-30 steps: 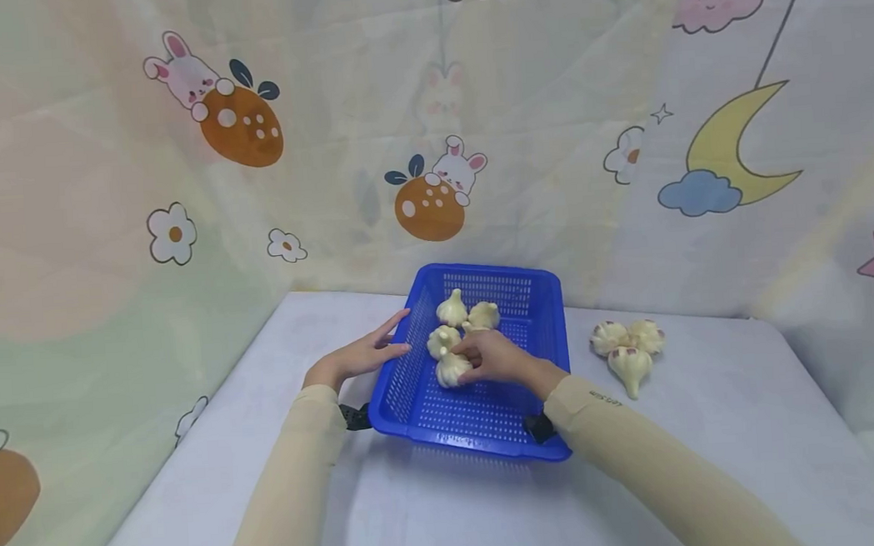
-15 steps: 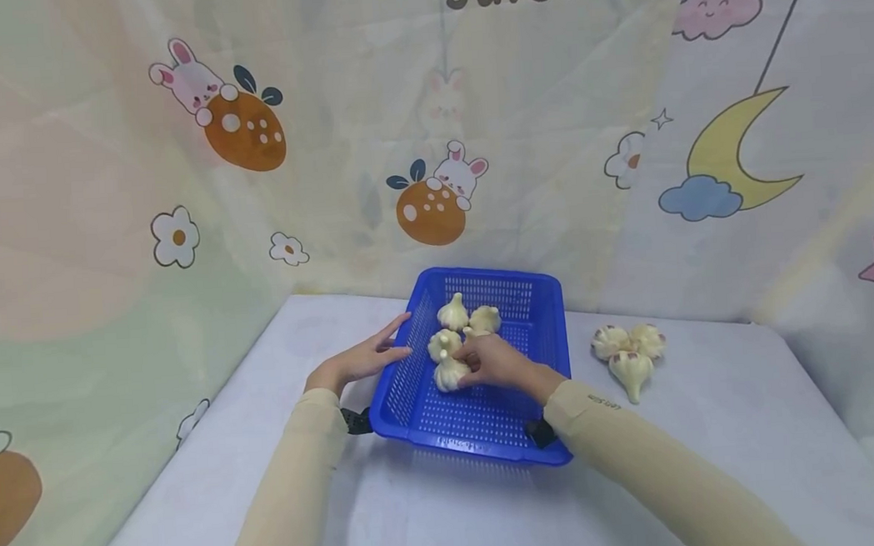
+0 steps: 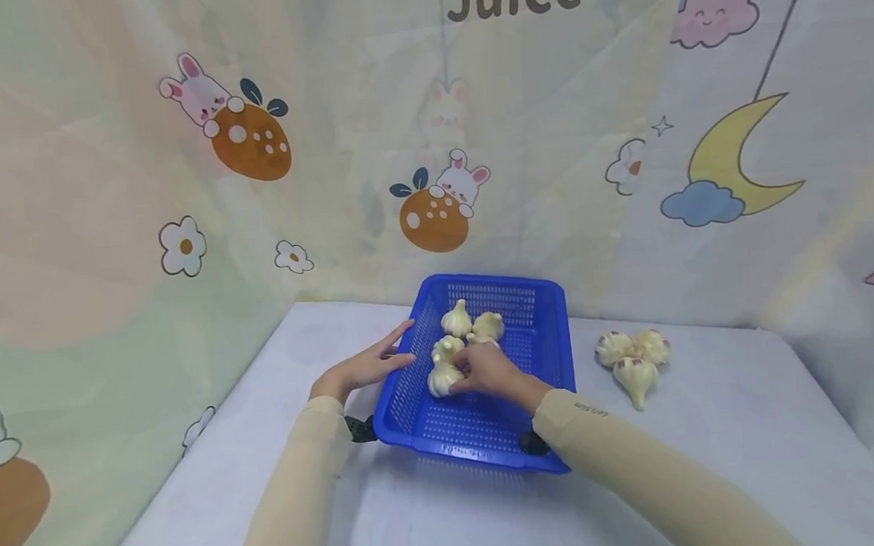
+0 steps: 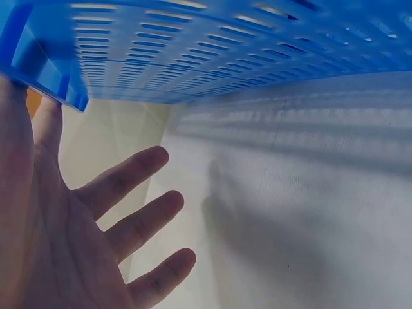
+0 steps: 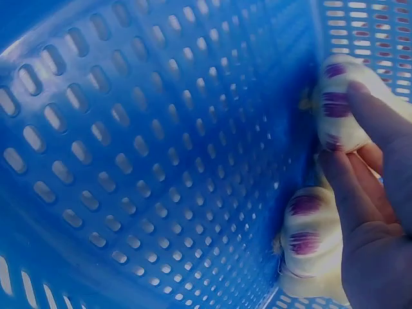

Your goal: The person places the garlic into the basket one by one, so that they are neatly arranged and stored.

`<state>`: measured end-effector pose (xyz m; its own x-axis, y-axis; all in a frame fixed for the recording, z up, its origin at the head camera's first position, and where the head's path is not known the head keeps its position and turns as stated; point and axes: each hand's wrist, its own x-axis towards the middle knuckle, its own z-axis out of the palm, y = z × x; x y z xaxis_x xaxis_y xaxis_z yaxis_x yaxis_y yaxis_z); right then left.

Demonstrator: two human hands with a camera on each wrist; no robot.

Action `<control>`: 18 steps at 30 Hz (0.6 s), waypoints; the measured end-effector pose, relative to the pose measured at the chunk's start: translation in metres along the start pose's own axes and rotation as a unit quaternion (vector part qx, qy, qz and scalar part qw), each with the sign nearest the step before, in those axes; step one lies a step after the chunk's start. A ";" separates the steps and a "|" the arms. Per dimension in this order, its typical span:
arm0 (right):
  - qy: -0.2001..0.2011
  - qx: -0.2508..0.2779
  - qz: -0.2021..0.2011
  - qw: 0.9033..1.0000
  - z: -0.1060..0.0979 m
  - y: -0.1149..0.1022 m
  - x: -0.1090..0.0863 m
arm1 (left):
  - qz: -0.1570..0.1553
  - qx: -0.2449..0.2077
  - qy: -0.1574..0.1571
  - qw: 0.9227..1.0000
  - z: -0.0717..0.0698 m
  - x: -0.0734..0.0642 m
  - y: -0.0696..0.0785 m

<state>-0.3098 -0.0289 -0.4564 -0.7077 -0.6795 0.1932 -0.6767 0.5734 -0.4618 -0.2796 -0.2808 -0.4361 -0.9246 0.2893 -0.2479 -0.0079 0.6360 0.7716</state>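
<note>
A blue slotted plastic basket [image 3: 478, 452] holds several garlic bulbs along its left side. My right hand [image 3: 491, 370] reaches inside and pinches the nearest garlic bulb [image 3: 443, 379] between thumb and fingers. In the right wrist view the gripped garlic bulb [image 5: 333, 106] shows purple patches, and another garlic bulb [image 5: 310, 235] lies beside it. My left hand [image 3: 358, 370] is at the basket's left rim, its thumb and index finger touching the edge. Seen from the left wrist, the other fingers [image 4: 145, 222] of that hand spread straight below the rim.
Three more garlic bulbs [image 3: 635, 375] lie in a cluster on the white table [image 3: 726, 447], right of the basket. A printed cloth backdrop [image 3: 549, 132] stands behind and at the sides. Dark straps or mounts [image 3: 360, 429] show near both wrists.
The right hand has shifted the nearest garlic bulb slightly left inside the basket. The left hand stays at the rim. The head view has tilted up a little.
</note>
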 end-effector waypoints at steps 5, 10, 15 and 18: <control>0.003 0.000 0.014 1.000 0.002 0.002 -0.002 | 0.001 0.000 -0.003 1.000 0.004 0.003 -0.001; 0.020 0.001 0.001 1.000 0.000 0.001 -0.001 | 0.001 0.003 0.006 1.000 0.003 0.004 -0.001; 0.010 -0.002 0.014 1.000 -0.001 -0.002 0.002 | 0.001 0.006 0.008 1.000 0.001 0.004 -0.001; 0.002 -0.005 0.019 1.000 0.000 -0.004 0.003 | 0.003 0.009 0.010 1.000 0.001 0.004 -0.002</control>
<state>-0.3098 -0.0331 -0.4538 -0.7339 -0.6551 0.1795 -0.6512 0.6033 -0.4605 -0.2825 -0.2803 -0.4392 -0.9319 0.2790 -0.2317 0.0044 0.6475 0.7620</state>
